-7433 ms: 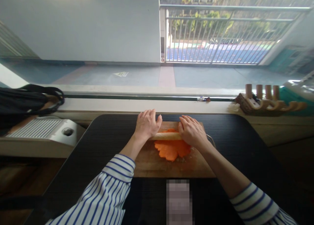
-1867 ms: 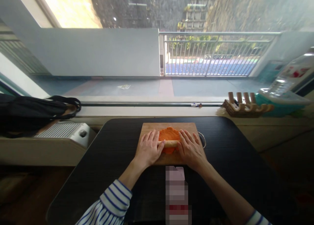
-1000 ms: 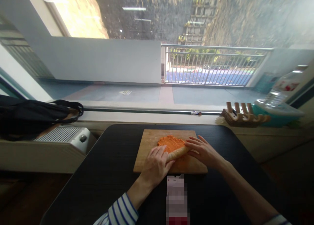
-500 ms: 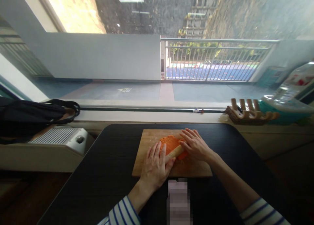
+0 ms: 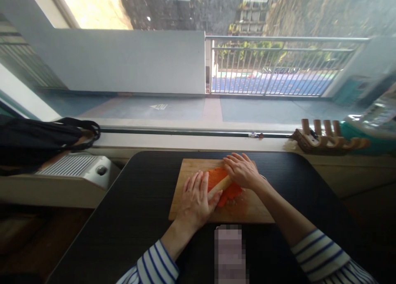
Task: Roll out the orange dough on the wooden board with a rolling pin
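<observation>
A flattened sheet of orange dough [image 5: 225, 191] lies on a wooden cutting board [image 5: 192, 170] on the black table [image 5: 139, 197]. A pale wooden rolling pin [image 5: 220, 185] lies slantwise across the dough. My left hand [image 5: 194, 199] presses flat on the pin's near left end, fingers stretched out. My right hand [image 5: 243, 170] presses flat on its far right end, fingers also extended. Most of the pin is hidden under both palms.
A blurred patch [image 5: 230, 253] covers an object at the table's near edge. On the sill stand a wooden rack [image 5: 328, 135] at right and a teal container [image 5: 368, 129] behind it. A black bag [image 5: 40, 137] and white radiator [image 5: 74, 168] sit at left.
The pin went from lying straight across the dough to slanting, left end nearer me. Over the last half second both hands pushed it slightly away across the dough.
</observation>
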A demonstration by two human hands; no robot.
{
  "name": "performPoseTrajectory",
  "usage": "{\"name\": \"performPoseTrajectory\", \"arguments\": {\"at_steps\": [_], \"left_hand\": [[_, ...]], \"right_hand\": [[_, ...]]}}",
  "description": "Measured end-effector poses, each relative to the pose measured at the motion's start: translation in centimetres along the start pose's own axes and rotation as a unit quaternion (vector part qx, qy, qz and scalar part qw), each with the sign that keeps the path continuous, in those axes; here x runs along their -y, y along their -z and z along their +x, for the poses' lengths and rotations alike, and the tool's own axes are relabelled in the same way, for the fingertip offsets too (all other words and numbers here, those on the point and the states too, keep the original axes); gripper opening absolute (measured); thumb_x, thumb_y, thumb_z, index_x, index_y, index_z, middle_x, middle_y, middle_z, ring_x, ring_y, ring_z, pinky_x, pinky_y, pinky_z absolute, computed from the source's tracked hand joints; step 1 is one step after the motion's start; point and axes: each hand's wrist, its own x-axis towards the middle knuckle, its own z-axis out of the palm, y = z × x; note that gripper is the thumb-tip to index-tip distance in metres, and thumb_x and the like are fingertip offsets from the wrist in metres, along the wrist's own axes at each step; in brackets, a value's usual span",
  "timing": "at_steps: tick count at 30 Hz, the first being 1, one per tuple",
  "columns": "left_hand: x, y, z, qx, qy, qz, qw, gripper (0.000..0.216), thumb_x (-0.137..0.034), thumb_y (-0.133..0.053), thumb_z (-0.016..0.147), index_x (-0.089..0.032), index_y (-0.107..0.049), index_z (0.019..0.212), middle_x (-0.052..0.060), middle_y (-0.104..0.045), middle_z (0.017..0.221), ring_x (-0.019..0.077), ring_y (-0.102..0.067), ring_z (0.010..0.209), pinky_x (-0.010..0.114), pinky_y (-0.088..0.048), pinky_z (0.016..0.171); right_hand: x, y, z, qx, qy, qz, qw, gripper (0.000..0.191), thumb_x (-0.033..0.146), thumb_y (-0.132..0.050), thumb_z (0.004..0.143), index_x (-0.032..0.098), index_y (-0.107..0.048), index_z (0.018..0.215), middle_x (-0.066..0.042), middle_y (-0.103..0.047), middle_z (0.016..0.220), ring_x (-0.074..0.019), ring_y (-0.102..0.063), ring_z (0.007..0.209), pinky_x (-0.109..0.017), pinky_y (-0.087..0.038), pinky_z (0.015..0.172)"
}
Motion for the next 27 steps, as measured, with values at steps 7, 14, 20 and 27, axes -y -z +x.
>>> {"name": "performPoseTrajectory", "arguments": {"at_steps": [7,14,20,27], "left_hand": [[-1.5,0.5,-0.5,0.018,-0.014,0.049,0.999,0.051,-0.044,-0.037,0.093,-0.009,-0.055,0.125,0.021,-0.057,0.128,0.0338,-0.051,0.122,0.052,-0.039,0.101],[-3.0,1.2,-1.8,0.057,-0.034,0.020,0.998,0.062,-0.053,-0.039,0.091,-0.009,-0.048,0.132,0.021,-0.052,0.135,0.0335,-0.043,0.129,0.053,-0.035,0.106],[-1.1,0.3,-0.8,0.032,0.005,0.011,0.999,0.069,-0.061,-0.037,0.088,-0.009,-0.046,0.133,0.021,-0.052,0.134,0.0337,-0.045,0.127,0.053,-0.033,0.106],[0.2,0.0,0.1,0.031,0.025,-0.003,0.999,0.070,-0.061,-0.040,0.086,-0.010,-0.045,0.134,0.020,-0.053,0.133,0.0331,-0.046,0.126,0.052,-0.033,0.106]], "right_hand": [[-0.1,0.1,-1.6,-0.002,0.002,-0.003,1.000,0.042,0.030,-0.029,0.095,0.024,-0.056,0.126,-0.007,-0.052,0.138,-0.0260,-0.040,0.131,-0.051,-0.029,0.106],[-0.9,-0.3,-4.7,-0.019,-0.009,-0.001,1.000,0.050,0.033,-0.025,0.097,0.011,-0.045,0.136,-0.015,-0.039,0.147,-0.0275,-0.026,0.139,-0.050,-0.024,0.110],[0.3,0.1,-1.5,0.000,-0.020,-0.012,1.000,0.048,0.031,-0.024,0.096,0.015,-0.052,0.131,-0.011,-0.048,0.140,-0.0267,-0.035,0.134,-0.056,-0.021,0.109],[0.7,-0.4,0.6,0.001,-0.028,-0.016,0.999,0.047,0.031,-0.024,0.095,0.019,-0.053,0.130,-0.008,-0.051,0.138,-0.0254,-0.038,0.132,-0.054,-0.022,0.109]]}}
